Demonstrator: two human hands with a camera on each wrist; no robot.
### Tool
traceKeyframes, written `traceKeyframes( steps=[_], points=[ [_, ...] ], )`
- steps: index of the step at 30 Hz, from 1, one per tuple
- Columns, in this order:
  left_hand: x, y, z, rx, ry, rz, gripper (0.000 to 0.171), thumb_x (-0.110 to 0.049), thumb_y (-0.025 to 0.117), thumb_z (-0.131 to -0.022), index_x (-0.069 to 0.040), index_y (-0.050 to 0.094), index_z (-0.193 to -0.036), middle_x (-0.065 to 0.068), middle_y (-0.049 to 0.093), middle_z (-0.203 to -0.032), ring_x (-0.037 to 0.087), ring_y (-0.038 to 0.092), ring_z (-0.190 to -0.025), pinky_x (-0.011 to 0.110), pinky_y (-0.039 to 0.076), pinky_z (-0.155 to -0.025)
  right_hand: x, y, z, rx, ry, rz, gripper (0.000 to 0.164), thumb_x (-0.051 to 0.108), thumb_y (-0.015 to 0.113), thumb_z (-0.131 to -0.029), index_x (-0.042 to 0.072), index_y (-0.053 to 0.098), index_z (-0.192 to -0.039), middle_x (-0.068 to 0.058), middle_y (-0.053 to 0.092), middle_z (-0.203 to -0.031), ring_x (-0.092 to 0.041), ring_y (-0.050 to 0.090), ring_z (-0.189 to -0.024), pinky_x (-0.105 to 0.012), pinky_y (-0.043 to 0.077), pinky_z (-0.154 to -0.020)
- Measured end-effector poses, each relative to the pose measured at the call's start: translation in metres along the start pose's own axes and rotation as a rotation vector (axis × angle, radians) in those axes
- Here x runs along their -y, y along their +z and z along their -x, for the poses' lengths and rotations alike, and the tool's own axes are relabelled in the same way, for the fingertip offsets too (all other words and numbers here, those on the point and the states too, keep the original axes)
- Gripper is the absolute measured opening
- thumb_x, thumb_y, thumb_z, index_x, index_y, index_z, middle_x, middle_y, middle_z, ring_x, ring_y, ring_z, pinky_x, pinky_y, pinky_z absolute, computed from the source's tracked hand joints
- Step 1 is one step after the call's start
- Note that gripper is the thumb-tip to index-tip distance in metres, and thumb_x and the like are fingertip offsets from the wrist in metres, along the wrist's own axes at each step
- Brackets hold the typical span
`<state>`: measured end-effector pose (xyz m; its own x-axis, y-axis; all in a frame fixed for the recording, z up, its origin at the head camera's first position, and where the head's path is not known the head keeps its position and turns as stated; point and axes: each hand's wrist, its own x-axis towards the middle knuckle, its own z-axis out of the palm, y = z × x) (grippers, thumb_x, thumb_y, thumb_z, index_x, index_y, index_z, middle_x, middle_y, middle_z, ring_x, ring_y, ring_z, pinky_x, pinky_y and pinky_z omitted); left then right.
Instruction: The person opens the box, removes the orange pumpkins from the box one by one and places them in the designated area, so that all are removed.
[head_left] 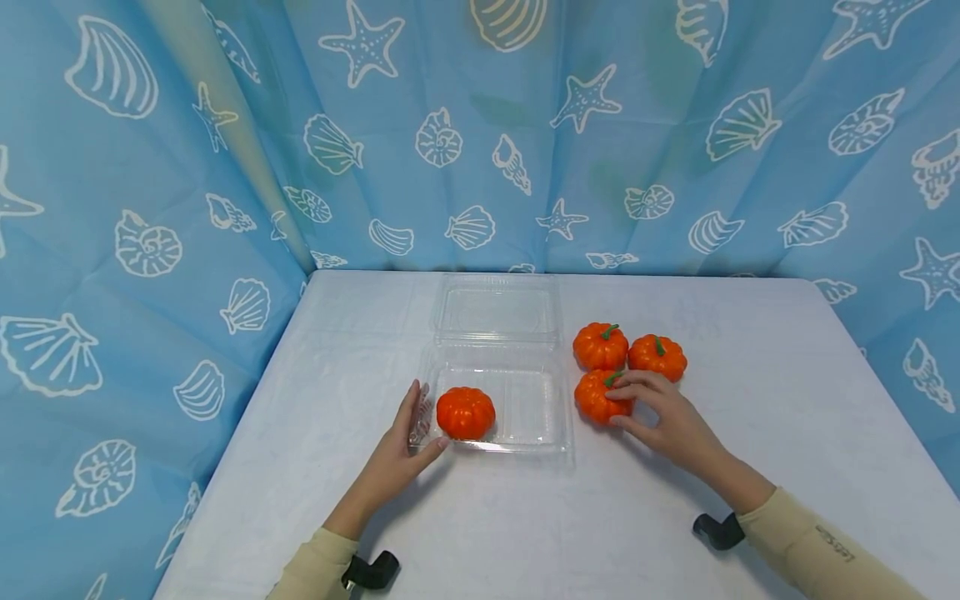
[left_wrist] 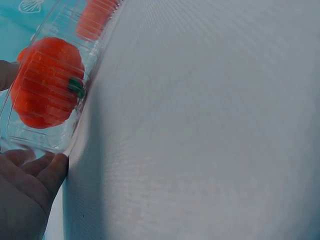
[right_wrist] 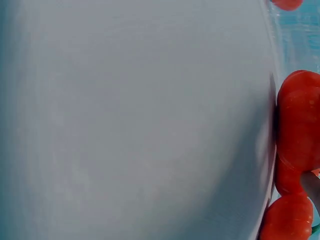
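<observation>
My left hand (head_left: 397,437) braces the left front corner of a clear plastic clamshell box (head_left: 525,417), fingers along its left side, thumb at its front edge. In the left wrist view, straight fingers (left_wrist: 52,175) touch the box's end wall. One orange toy pumpkin (head_left: 466,413) sits inside the box at its left. Right of the box, my right hand (head_left: 663,417) grips another orange pumpkin (head_left: 595,397) between thumb and fingers, close by its green stem. Two more pumpkins are just behind it, one at the back left (head_left: 600,346) and one at the right (head_left: 658,357).
The box's lid (head_left: 497,310) lies folded open toward the back of the white-covered table (head_left: 360,333). A blue curtain (head_left: 450,192) with white shell prints hangs along the back and left. Each wrist wears a dark camera mount.
</observation>
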<state>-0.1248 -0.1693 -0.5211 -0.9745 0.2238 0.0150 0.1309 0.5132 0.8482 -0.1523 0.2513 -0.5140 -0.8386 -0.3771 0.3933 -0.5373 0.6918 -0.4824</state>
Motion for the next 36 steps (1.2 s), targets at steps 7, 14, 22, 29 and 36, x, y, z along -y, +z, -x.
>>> traceKeyframes(
  steps=[7,14,22,29,36],
  points=[
    [0.000,0.000,-0.001,-0.001,-0.006,-0.002,0.101,-0.032,0.075,-0.092,-0.015,0.007,-0.165,0.007,0.025,-0.167,0.028,0.025,-0.153,0.050,0.022,-0.120,-0.001,0.005,0.001,-0.039,0.000,0.054,0.036,0.010,0.090,-0.076,0.019,0.078,-0.109,0.000,0.063,-0.118,-0.022,0.054,-0.117,-0.009,0.038,-0.101],
    [-0.001,-0.001,-0.001,-0.003,-0.004,-0.002,0.101,-0.031,0.075,-0.092,-0.015,0.007,-0.165,0.007,0.025,-0.167,0.028,0.025,-0.153,0.050,0.022,-0.120,-0.001,0.005,0.000,-0.048,-0.001,0.052,0.036,0.009,0.089,-0.077,0.018,0.077,-0.110,-0.001,0.063,-0.119,-0.021,0.055,-0.115,-0.007,0.037,-0.100],
    [-0.001,0.000,-0.001,-0.007,-0.010,-0.004,0.100,-0.031,0.075,-0.092,-0.015,0.008,-0.165,0.007,0.025,-0.167,0.029,0.026,-0.153,0.052,0.023,-0.119,0.003,0.004,0.000,-0.061,-0.006,0.041,0.037,0.008,0.090,-0.076,0.017,0.078,-0.110,-0.001,0.062,-0.118,-0.021,0.054,-0.115,-0.014,0.044,-0.096],
    [0.000,0.000,0.000,-0.002,-0.011,0.001,0.101,-0.036,0.075,-0.091,-0.015,0.008,-0.165,0.007,0.025,-0.167,0.029,0.025,-0.153,0.053,0.022,-0.120,0.006,0.000,-0.002,-0.080,-0.008,0.019,0.037,0.008,0.089,-0.076,0.017,0.078,-0.110,0.000,0.062,-0.117,-0.019,0.054,-0.113,-0.016,0.044,-0.095],
    [0.000,0.000,0.000,-0.002,0.004,0.018,0.102,-0.037,0.075,-0.091,-0.014,0.009,-0.165,0.008,0.026,-0.167,0.030,0.025,-0.153,0.053,0.022,-0.120,0.012,-0.006,-0.016,-0.083,-0.006,0.008,0.035,0.008,0.088,-0.079,0.017,0.077,-0.111,0.002,0.062,-0.117,-0.018,0.054,-0.113,-0.011,0.043,-0.095]
  ],
)
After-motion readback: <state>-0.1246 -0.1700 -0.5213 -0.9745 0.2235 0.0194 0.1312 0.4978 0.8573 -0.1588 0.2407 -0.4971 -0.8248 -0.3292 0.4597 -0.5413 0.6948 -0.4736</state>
